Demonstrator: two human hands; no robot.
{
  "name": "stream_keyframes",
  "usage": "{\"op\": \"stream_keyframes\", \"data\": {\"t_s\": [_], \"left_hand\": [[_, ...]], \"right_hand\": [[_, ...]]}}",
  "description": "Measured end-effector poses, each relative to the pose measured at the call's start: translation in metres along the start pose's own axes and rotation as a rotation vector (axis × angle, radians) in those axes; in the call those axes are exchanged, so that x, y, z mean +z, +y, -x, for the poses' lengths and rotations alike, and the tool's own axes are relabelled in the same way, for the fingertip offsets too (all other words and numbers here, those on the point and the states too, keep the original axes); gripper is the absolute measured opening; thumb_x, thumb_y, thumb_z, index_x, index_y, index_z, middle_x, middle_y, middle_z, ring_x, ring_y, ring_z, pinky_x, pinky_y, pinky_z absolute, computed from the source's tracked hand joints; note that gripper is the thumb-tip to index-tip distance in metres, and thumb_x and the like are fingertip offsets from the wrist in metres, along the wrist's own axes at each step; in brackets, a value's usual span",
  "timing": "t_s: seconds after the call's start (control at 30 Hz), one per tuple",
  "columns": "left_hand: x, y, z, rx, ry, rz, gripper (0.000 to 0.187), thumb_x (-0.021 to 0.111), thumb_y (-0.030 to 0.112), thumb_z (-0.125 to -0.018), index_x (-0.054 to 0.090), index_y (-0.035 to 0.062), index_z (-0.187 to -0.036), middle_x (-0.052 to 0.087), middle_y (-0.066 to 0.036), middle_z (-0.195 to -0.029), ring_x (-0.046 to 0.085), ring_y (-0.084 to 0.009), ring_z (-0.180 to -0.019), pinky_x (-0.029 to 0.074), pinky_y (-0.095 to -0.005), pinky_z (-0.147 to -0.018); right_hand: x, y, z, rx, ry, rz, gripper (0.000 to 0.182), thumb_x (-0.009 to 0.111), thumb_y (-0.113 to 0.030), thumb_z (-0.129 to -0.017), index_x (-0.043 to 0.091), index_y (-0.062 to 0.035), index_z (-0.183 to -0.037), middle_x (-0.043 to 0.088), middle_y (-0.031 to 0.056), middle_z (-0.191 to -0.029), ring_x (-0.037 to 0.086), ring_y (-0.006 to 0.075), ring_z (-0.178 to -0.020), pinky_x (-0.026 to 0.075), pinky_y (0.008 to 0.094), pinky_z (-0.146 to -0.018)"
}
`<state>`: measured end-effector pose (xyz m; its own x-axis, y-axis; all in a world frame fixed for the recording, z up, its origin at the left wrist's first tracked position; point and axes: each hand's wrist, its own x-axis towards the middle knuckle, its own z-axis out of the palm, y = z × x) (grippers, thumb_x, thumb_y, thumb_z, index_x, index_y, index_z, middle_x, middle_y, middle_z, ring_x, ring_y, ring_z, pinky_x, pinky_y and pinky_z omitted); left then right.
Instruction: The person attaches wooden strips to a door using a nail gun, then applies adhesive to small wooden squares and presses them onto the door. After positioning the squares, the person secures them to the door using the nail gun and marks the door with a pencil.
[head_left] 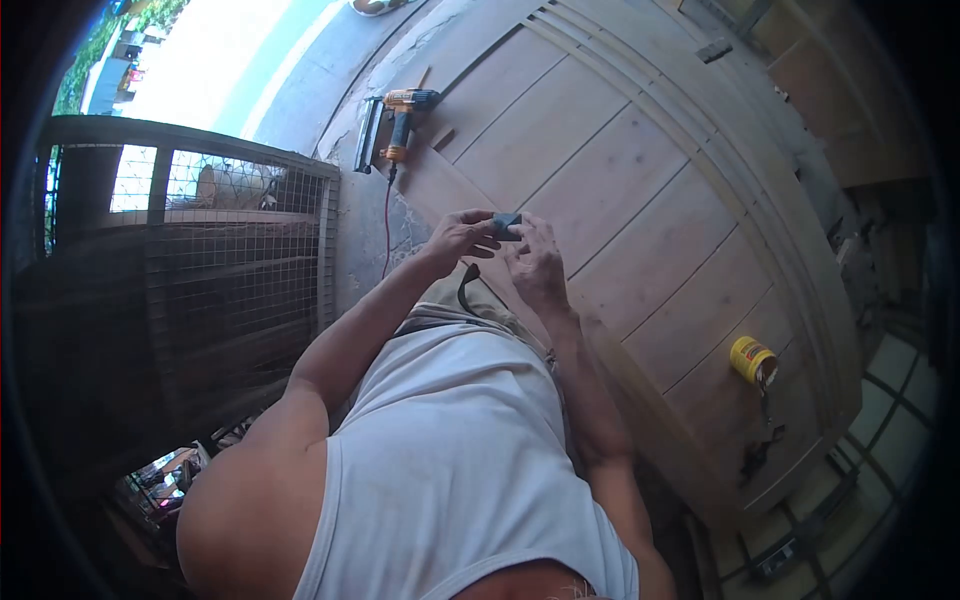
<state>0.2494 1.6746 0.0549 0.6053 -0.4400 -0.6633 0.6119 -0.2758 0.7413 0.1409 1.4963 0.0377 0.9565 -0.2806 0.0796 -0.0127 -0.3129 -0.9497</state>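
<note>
A small dark green square piece (pixel 507 226), possibly folded sandpaper, is held up between my two hands in front of my waist. My left hand (pixel 463 240) pinches its left side with thumb and fingertips. At its right side, the fingers of my right hand (pixel 538 262) are closed on it. Below and beyond the hands lies a wooden panel (pixel 600 200) with long parallel grooves.
An orange and black nail gun (pixel 402 120) with a red hose (pixel 388 220) lies near the panel's far left corner. A yellow tub (pixel 750 358) is tipped on the panel at right. Wire-mesh framing (pixel 240 230) stands to the left. Narrow wood strips (pixel 640 85) run along the panel's far side.
</note>
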Motion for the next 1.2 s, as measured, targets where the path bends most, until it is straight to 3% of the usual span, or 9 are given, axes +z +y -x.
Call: {"op": "stream_keyframes", "data": {"t_s": [0.1,0.23,0.3,0.47,0.57,0.7,0.8,0.9,1.2], "left_hand": [[-0.069,0.005,-0.038,0.044,-0.046,-0.069,0.046,0.074,0.035,-0.106,0.071,0.0023,-0.139,0.079,-0.009,-0.113,0.075,-0.0167,-0.094,0.063,-0.0312,-0.083],[-0.145,0.026,-0.071,0.087,0.078,-0.325,0.043,0.079,0.033,-0.101,0.077,0.0003,-0.129,0.081,-0.012,-0.104,0.076,-0.017,-0.092,0.062,-0.0338,-0.081],[-0.19,0.032,-0.08,0.27,0.275,-0.615,0.042,0.08,0.032,-0.099,0.077,0.0022,-0.129,0.081,-0.016,-0.1,0.077,-0.0203,-0.092,0.061,-0.0364,-0.082],[-0.276,0.039,-0.091,0.169,0.446,-0.837,0.035,0.078,0.031,-0.097,0.079,0.0061,-0.12,0.08,-0.019,-0.104,0.079,-0.0344,-0.094,0.062,-0.0449,-0.086],[-0.263,0.037,-0.121,0.451,0.465,-0.953,0.039,0.078,0.03,-0.096,0.073,0.0069,-0.127,0.076,-0.017,-0.116,0.078,-0.0382,-0.093,0.062,-0.0481,-0.085],[-0.22,0.04,-0.173,0.378,0.397,-0.986,0.041,0.078,0.027,-0.097,0.066,0.0049,-0.129,0.069,-0.018,-0.123,0.076,-0.0421,-0.097,0.063,-0.0512,-0.083],[-0.215,0.028,-0.204,0.285,0.369,-1.033,0.033,0.074,0.024,-0.098,0.063,0.0028,-0.121,0.066,-0.021,-0.118,0.075,-0.0453,-0.095,0.063,-0.0531,-0.079],[-0.219,0.016,-0.215,0.313,0.393,-1.029,0.027,0.071,0.022,-0.099,0.062,0.002,-0.114,0.065,-0.023,-0.115,0.075,-0.0468,-0.092,0.064,-0.0543,-0.076],[-0.227,0.014,-0.21,0.359,0.378,-0.997,0.03,0.068,0.024,-0.101,0.062,0.0028,-0.122,0.065,-0.023,-0.117,0.074,-0.0474,-0.092,0.063,-0.0554,-0.078]], "right_hand": [[0.056,0.002,-0.05,0.516,-0.027,-0.554,0.04,0.069,-0.01,-0.106,0.056,0.0093,-0.139,0.073,0.019,-0.126,0.077,0.0195,-0.097,0.062,0.0288,-0.072],[0.115,0.015,-0.102,0.754,0.031,-0.622,0.037,0.07,-0.01,-0.105,0.059,0.0046,-0.137,0.077,0.0123,-0.104,0.073,0.0141,-0.072,0.055,0.0236,-0.055],[0.139,0.04,-0.128,0.794,0.063,-0.478,0.034,0.07,-0.011,-0.105,0.062,0.0022,-0.135,0.077,0.0113,-0.102,0.074,0.0137,-0.072,0.056,0.0241,-0.056],[0.179,0.079,-0.225,0.724,0.13,-0.198,0.027,0.068,-0.009,-0.104,0.065,-0.0007,-0.13,0.078,0.0085,-0.098,0.073,0.0133,-0.068,0.054,0.0244,-0.051],[0.199,0.117,-0.276,0.663,0.088,-0.141,0.027,0.068,-0.011,-0.105,0.065,-0.0016,-0.13,0.077,0.0074,-0.096,0.074,0.0133,-0.066,0.053,0.0248,-0.049],[0.213,0.133,-0.314,0.631,0.046,0.0,0.026,0.069,-0.013,-0.104,0.067,-0.0041,-0.129,0.077,0.0063,-0.093,0.075,0.0127,-0.066,0.053,0.0265,-0.049],[0.217,0.138,-0.321,0.576,-0.047,0.163,0.026,0.071,-0.016,-0.102,0.071,-0.0068,-0.126,0.078,0.0059,-0.092,0.074,0.0122,-0.063,0.056,0.03,-0.054],[0.224,0.139,-0.315,0.512,-0.051,0.327,0.026,0.075,-0.019,-0.099,0.072,-0.0063,-0.122,0.08,0.0139,-0.098,0.079,0.0328,-0.093,0.061,0.0461,-0.085],[0.228,0.13,-0.311,0.511,0.01,0.403,0.032,0.076,-0.023,-0.097,0.072,-0.0078,-0.124,0.076,0.0156,-0.111,0.072,0.0361,-0.11,0.057,0.0496,-0.094]]}}
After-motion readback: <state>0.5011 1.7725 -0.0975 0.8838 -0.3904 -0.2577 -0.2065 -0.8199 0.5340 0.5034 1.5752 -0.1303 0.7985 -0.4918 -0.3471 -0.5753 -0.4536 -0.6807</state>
